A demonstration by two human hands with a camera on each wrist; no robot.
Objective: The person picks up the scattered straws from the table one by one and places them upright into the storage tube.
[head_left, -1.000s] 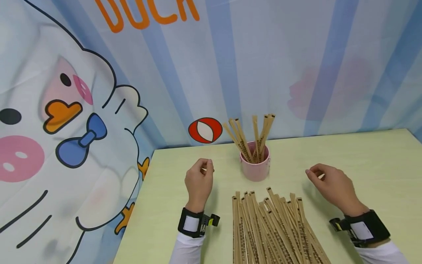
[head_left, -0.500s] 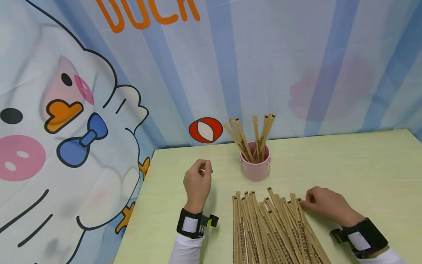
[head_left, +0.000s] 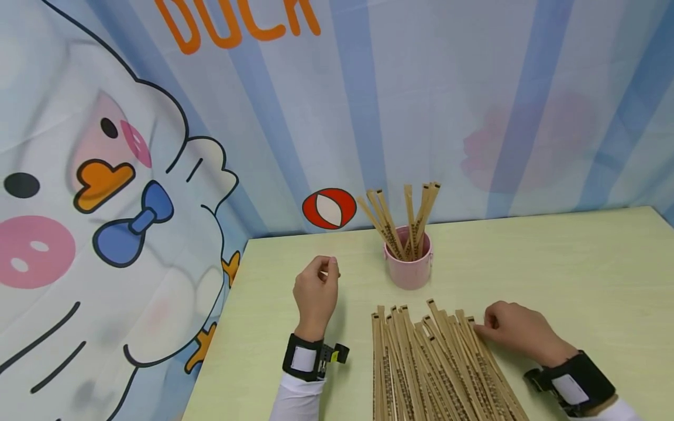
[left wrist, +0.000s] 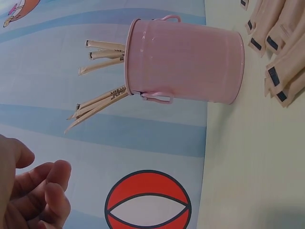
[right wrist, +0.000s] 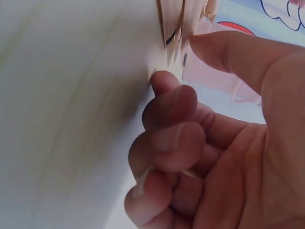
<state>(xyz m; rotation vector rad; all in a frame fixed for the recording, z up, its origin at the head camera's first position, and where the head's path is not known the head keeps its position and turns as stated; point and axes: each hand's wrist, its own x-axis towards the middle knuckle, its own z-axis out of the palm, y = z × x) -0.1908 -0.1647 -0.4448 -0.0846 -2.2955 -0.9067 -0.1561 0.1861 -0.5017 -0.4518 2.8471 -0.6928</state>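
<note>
A pile of long, slim, brown paper-wrapped sticks, printed with dark text, lies at the front of the table. My right hand is at the pile's far right corner, its thumb touching the end of a stick. The other fingers curl loosely near the tabletop, with a gap between them and the thumb. My left hand hovers left of the pile, fingers loosely bent, holding nothing. Behind the pile stands a pink bucket with several of the same wrapped sticks leaning out of it.
The pale yellow-green table ends at a blue striped cloth backdrop just behind the bucket. A large white cartoon duck is printed on the cloth at the left. Each wrist wears a black strap with a small camera.
My right hand has come down and inward from above the table to the pile's right corner. The rightmost stick ends have shifted slightly left. My left hand has stayed nearly still.
</note>
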